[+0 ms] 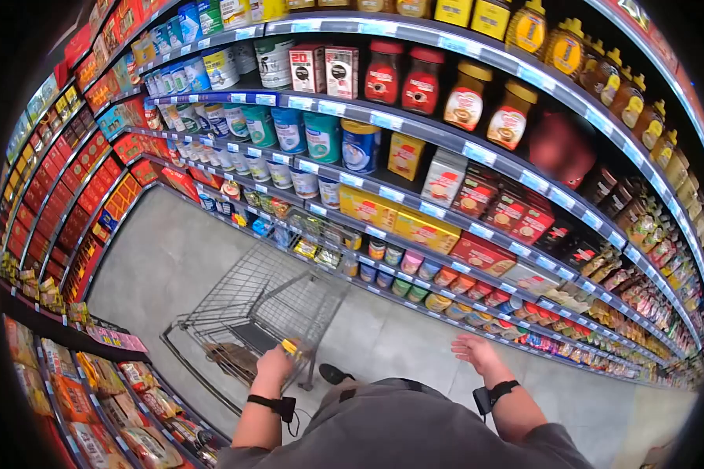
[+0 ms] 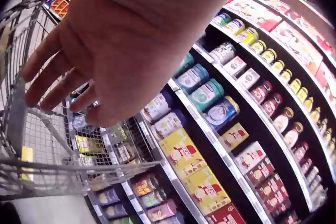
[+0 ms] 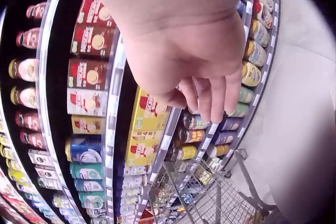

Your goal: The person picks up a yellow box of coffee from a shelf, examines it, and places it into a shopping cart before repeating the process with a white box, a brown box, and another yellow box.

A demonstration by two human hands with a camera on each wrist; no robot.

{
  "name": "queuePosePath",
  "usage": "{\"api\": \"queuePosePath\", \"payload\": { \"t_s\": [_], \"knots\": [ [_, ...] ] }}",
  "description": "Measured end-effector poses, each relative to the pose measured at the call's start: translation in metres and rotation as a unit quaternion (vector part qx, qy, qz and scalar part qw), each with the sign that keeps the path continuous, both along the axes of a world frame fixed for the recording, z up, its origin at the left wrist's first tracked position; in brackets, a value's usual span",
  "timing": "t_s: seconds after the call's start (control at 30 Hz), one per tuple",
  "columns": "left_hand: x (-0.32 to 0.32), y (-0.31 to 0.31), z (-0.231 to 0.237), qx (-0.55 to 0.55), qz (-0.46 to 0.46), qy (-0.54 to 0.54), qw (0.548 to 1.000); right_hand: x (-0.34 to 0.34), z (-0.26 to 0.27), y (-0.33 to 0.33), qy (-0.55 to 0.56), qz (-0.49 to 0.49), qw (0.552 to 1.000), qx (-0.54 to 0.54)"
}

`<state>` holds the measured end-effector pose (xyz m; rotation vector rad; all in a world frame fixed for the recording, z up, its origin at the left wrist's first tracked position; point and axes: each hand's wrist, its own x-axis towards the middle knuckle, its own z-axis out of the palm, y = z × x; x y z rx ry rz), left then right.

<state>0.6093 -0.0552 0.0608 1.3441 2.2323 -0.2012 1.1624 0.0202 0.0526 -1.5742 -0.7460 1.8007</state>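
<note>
Grey wire cart (image 1: 262,336) stands by the shelves (image 1: 391,192), seemingly for easy reach, the left hand (image 1: 272,366) loose-fingered near it, contact unclear, the right hand (image 1: 479,353) empty, fingers relaxed.

The shopping cart (image 1: 246,301) is a grey metal one with an open wire basket and rounded tube rails, standing upright on the pale grey floor (image 1: 156,242) beside the stocked shelves (image 1: 399,199); a dark flat panel (image 1: 260,337) sits within its frame, a small yellow piece (image 1: 291,346) shows at one edge, and something brown (image 1: 231,356), too unclear to name, shows through the wires
</note>
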Motion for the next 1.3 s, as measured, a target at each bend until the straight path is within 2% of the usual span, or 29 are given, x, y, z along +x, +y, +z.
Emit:
{"api": "queuePosePath", "payload": {
  "t_s": [0.13,0.27,0.47,0.6,0.8,1.0,1.2,1.3],
  "knots": [
    [0.056,-0.004,-0.002,0.038,-0.036,-0.013,0.999,0.067,-0.008,-0.062,0.003,-0.032,0.999,-0.002],
    [0.089,-0.018,-0.013,-0.004,-0.068,0.012,0.998,0.114,-0.035,-0.108,-0.011,-0.076,0.996,-0.033],
    [0.105,-0.040,0.009,-0.055,-0.088,0.026,0.994,0.126,-0.050,-0.128,0.006,-0.101,0.994,-0.045],
    [0.093,-0.033,0.016,-0.061,-0.106,0.024,0.992,0.116,-0.040,-0.127,0.008,-0.096,0.995,-0.031],
    [0.078,-0.022,0.015,-0.045,-0.082,0.001,0.996,0.092,-0.026,-0.123,-0.007,-0.094,0.995,-0.041],
    [0.036,-0.026,0.007,0.018,-0.096,-0.008,0.995,0.046,-0.007,-0.123,-0.035,-0.100,0.992,-0.065],
    [-0.020,-0.054,-0.001,0.032,-0.047,-0.080,0.995,-0.010,0.000,-0.115,-0.085,-0.006,0.990,-0.110],
    [-0.041,-0.066,-0.009,0.044,-0.018,-0.139,0.989,-0.043,0.007,-0.104,-0.093,0.009,0.990,-0.107]
  ]
}}
